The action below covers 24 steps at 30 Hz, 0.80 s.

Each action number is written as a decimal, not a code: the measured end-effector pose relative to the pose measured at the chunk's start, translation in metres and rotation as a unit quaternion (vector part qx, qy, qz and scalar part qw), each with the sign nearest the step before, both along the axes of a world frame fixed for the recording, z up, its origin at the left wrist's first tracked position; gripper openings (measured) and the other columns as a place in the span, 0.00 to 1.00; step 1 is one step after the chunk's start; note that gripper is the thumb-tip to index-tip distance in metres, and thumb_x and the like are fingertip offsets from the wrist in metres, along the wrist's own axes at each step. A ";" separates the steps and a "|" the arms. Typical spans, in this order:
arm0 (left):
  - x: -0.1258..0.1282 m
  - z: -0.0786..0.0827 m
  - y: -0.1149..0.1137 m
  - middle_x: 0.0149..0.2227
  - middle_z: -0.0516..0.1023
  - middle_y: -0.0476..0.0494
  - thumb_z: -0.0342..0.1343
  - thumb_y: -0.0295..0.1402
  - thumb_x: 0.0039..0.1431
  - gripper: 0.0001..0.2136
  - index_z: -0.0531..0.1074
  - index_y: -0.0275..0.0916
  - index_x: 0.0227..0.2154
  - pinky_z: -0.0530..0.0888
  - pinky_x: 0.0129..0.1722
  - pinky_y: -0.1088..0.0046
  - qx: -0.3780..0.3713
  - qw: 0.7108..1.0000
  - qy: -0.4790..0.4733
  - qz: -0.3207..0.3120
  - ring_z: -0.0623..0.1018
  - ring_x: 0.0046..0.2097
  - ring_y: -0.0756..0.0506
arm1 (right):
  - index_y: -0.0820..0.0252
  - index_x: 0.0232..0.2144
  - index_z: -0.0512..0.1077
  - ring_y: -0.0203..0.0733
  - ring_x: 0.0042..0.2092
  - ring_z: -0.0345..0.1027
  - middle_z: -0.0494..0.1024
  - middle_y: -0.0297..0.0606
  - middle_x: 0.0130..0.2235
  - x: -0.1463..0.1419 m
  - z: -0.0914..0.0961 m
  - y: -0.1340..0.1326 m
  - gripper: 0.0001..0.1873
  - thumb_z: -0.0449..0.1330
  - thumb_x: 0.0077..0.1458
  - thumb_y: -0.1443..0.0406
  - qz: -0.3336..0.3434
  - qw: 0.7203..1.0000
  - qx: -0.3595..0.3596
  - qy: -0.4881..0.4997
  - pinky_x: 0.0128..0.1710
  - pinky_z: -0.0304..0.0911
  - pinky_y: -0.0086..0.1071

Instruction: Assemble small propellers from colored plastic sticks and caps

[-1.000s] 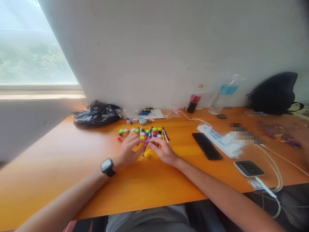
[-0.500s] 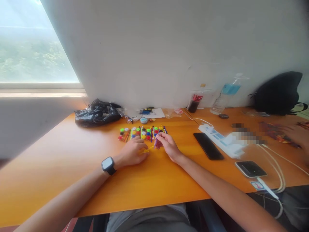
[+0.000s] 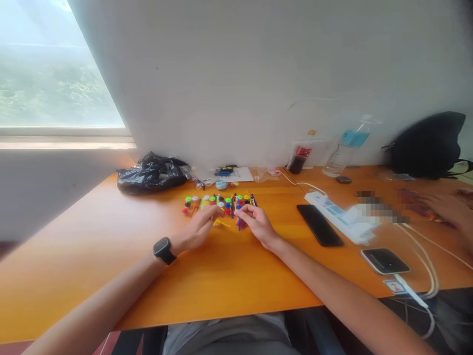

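Between the thumb and fingers of my right hand (image 3: 257,226) is a thin blue stick (image 3: 239,224), held roughly upright. My left hand (image 3: 201,226), with a black watch (image 3: 164,250) on its wrist, hovers over the near side of the small coloured parts. Its fingers are bent and slightly apart, and I see nothing in them. Just below those fingertips lies a yellow stick (image 3: 223,225) with a round yellow piece at its left end. Beyond both hands sit rows of round caps (image 3: 212,199) in green, white, red, black, blue and yellow, with thin coloured sticks between them.
A black plastic bag (image 3: 150,175) lies at the back left. Behind the caps are paper (image 3: 242,174) and small items. To the right are a black phone (image 3: 320,225), a power strip (image 3: 338,214), cables, a cola bottle (image 3: 300,159) and a water bottle (image 3: 340,155). Another person's hand (image 3: 449,207) is at far right.
My left hand has let go of the yellow stick and lifted up and left. The yellow stick now lies on the table. The stick in my right hand has turned more upright.
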State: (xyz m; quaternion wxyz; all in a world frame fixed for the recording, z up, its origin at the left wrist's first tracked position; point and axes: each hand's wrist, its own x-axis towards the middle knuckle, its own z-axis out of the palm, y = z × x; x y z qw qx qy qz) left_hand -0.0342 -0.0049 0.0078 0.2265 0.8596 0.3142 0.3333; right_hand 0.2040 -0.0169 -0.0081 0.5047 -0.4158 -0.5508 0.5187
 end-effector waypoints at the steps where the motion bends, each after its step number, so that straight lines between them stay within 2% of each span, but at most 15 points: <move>1: 0.003 0.000 -0.002 0.39 0.74 0.43 0.43 0.25 0.66 0.12 0.71 0.40 0.42 0.72 0.42 0.64 -0.022 0.999 -0.024 0.002 0.72 0.40 0.43 | 0.60 0.30 0.74 0.36 0.27 0.70 0.78 0.35 0.27 0.000 -0.001 0.001 0.19 0.68 0.58 0.51 0.000 1.000 0.004 -0.001 0.30 0.67 0.31; 5: 0.013 -0.006 -0.003 0.44 0.76 0.41 0.50 0.30 0.69 0.07 0.72 0.40 0.44 0.76 0.42 0.65 -0.099 0.987 -0.126 -0.002 0.75 0.43 0.44 | 0.59 0.30 0.72 0.36 0.27 0.71 0.79 0.34 0.27 0.000 -0.002 0.000 0.20 0.67 0.59 0.49 -0.004 1.000 0.010 0.002 0.30 0.67 0.30; 8: 0.018 -0.013 0.001 0.47 0.78 0.39 0.59 0.37 0.67 0.10 0.74 0.39 0.48 0.79 0.45 0.64 -0.150 0.967 -0.206 -0.018 0.78 0.46 0.43 | 0.58 0.33 0.69 0.37 0.28 0.73 0.80 0.35 0.29 0.000 0.003 -0.003 0.21 0.66 0.60 0.48 0.008 1.000 -0.012 0.021 0.31 0.67 0.30; 13: 0.018 -0.023 0.009 0.47 0.82 0.37 0.65 0.41 0.63 0.15 0.77 0.38 0.47 0.81 0.50 0.60 -0.185 0.947 -0.261 0.016 0.82 0.48 0.40 | 0.57 0.37 0.67 0.36 0.26 0.74 0.82 0.36 0.31 -0.001 0.008 -0.009 0.22 0.63 0.62 0.45 0.138 0.989 -0.052 0.012 0.30 0.69 0.30; 17: 0.014 -0.027 0.015 0.47 0.83 0.37 0.67 0.41 0.61 0.15 0.78 0.38 0.45 0.80 0.52 0.60 -0.178 0.935 -0.304 0.036 0.83 0.48 0.40 | 0.57 0.38 0.66 0.38 0.26 0.76 0.84 0.38 0.36 -0.006 0.000 -0.013 0.23 0.63 0.61 0.45 0.205 0.976 -0.064 -0.021 0.27 0.70 0.30; 20: 0.013 -0.027 0.016 0.46 0.83 0.38 0.69 0.41 0.60 0.15 0.78 0.37 0.44 0.81 0.52 0.61 -0.185 0.934 -0.305 0.032 0.83 0.48 0.41 | 0.57 0.39 0.67 0.38 0.27 0.77 0.83 0.38 0.38 -0.008 -0.007 -0.013 0.23 0.64 0.60 0.45 0.210 0.975 -0.069 -0.032 0.27 0.72 0.29; 24: 0.013 -0.023 0.012 0.46 0.83 0.37 0.69 0.40 0.59 0.14 0.78 0.37 0.44 0.80 0.50 0.61 -0.187 0.939 -0.287 0.021 0.83 0.47 0.41 | 0.56 0.39 0.66 0.37 0.27 0.78 0.82 0.37 0.39 -0.008 -0.009 -0.010 0.23 0.65 0.60 0.46 0.176 0.981 -0.070 -0.038 0.26 0.72 0.28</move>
